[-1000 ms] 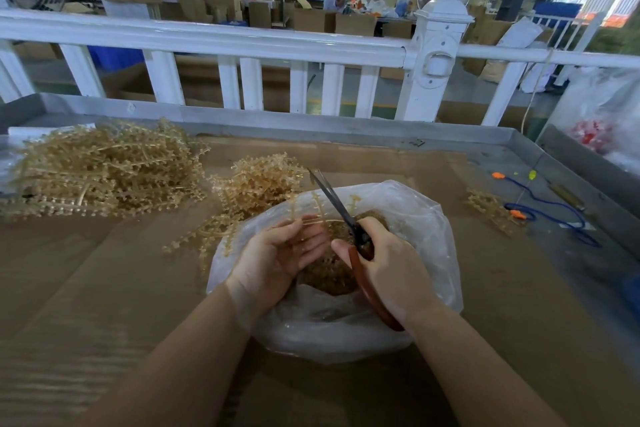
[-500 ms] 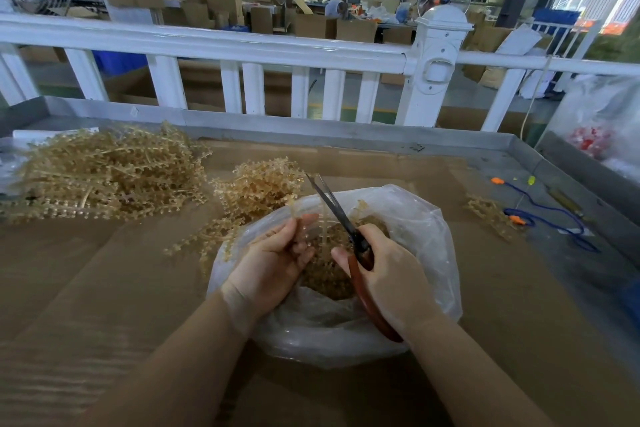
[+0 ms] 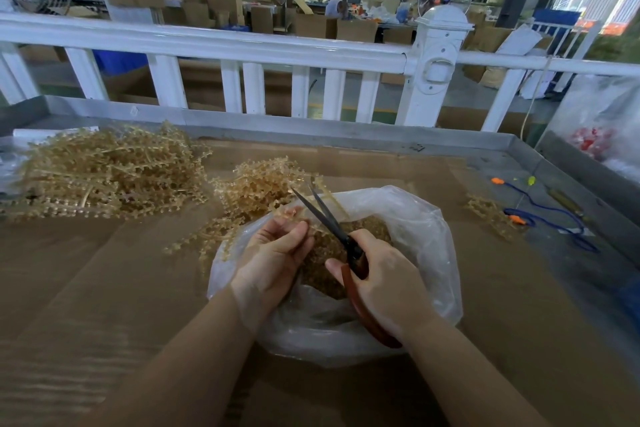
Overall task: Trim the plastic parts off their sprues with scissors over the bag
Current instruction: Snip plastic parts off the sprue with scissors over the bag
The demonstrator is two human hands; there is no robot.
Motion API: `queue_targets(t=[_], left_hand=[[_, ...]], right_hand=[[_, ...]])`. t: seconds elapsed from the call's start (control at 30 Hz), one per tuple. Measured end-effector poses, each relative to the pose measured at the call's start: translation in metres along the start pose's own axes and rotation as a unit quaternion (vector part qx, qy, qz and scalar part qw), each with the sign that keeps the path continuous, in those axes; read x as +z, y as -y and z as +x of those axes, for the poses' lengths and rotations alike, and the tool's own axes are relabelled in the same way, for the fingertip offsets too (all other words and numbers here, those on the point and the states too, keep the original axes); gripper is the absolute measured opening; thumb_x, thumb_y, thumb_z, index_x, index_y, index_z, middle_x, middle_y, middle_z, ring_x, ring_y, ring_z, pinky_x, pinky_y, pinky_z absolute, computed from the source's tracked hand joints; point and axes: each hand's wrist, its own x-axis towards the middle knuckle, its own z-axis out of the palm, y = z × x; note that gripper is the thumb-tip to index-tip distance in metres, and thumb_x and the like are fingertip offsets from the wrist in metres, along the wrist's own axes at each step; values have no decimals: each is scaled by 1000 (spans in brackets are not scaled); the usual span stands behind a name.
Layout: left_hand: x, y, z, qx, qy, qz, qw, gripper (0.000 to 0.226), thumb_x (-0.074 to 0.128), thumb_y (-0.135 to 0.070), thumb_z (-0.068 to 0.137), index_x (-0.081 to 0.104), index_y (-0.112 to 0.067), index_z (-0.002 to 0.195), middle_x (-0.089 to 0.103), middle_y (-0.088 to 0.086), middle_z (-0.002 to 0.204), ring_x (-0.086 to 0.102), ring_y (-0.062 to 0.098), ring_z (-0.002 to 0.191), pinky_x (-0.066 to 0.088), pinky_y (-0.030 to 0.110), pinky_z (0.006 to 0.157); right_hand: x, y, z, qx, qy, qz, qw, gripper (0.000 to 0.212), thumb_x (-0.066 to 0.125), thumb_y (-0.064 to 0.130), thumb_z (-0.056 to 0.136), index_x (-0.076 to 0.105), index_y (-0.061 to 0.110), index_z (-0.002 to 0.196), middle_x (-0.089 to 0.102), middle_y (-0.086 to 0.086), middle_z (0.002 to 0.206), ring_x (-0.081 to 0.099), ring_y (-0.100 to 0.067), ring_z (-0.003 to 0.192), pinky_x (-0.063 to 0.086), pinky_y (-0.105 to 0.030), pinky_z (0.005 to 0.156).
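A sprue [image 3: 313, 204] is being pinched in the left hand [image 3: 273, 255] and snipped by scissors [image 3: 332, 222] gripped in the right hand [image 3: 384, 282]. Cut parts are being collected in the bag [image 3: 426, 236]; a large heap [image 3: 104, 170] is waiting by the table's far-left edge.

Soft daylight from rear windows; wide-angle bending, blurred edges.

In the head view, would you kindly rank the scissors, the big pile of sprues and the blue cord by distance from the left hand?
From the left hand:
1. scissors, just to its right.
2. big pile of sprues, far-left on the table.
3. blue cord, at the right edge.
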Motion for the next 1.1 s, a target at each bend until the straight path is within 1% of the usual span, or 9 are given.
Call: queue_targets(t=[0.1,0.2,0.27,0.37,0.43,0.5,0.63,0.8,1.1], left_hand=[[0,1,1,17,1,-5,1000,17,61,-1,71,69,-15,78,63,1,69,65,11,67,58,25,71],[-1,1,0,23,0,-13,1000,22,58,-1,79,67,-16,92,61,-2,67,66,10,66,58,26,67],[0,0,0,25,-3,-11,1000,26,52,0,89,68,-18,98,63,-3,71,66,9,70,57,23,65],[4,0,-1,35,-24,2,999,31,45,1,94,70,-18,97,60,-2,74,64,7,68,56,19,63],[7,-1,-3,41,-45,14,998,28,44,3,95,66,-14,97,64,-1,73,65,6,64,55,17,60],[9,0,-4,44,-63,23,997,24,44,3,95,63,-12,93,67,1,78,65,8,67,55,17,59],[10,0,-4,51,-72,26,996,27,43,3,95,59,-14,81,67,-4,66,66,5,61,53,16,55],[9,-1,-4,40,-67,17,997,25,44,2,95,60,-15,86,68,-3,71,67,5,62,54,17,56],[10,-1,-2,32,-80,4,996,28,42,4,96,60,-16,87,68,-6,63,67,3,58,52,16,51]], right_hand=[[0,-2,0,2,4,-3,1000,32,51,57,87,53,30,103,59,13,89,54,-2,83,38,-10,71],[1,-4,0,0,16,-7,1000,31,52,57,86,52,31,101,57,12,87,54,-5,84,45,-20,74],[1,-4,-1,-3,18,-15,1000,32,53,57,85,51,31,102,56,11,87,53,-8,85,45,-24,76],[1,-4,-4,-9,28,-22,999,35,54,57,84,51,30,106,55,10,90,52,-9,88,45,-25,79],[1,-4,-4,-14,37,-26,999,38,53,58,83,50,31,109,55,9,92,51,-10,91,45,-25,81],[1,-5,-5,-18,43,-28,999,39,53,58,84,50,31,112,54,9,94,51,-10,92,45,-24,82],[2,-6,-5,-20,43,-37,998,41,52,60,84,49,31,114,55,9,95,50,-10,92,44,-23,81],[4,-6,-4,-17,43,-43,998,43,50,62,84,47,32,114,55,8,97,50,-11,94,44,-24,82],[1,-5,-5,-18,50,-37,998,42,51,59,85,47,32,117,51,10,96,48,-10,95,42,-24,83]])
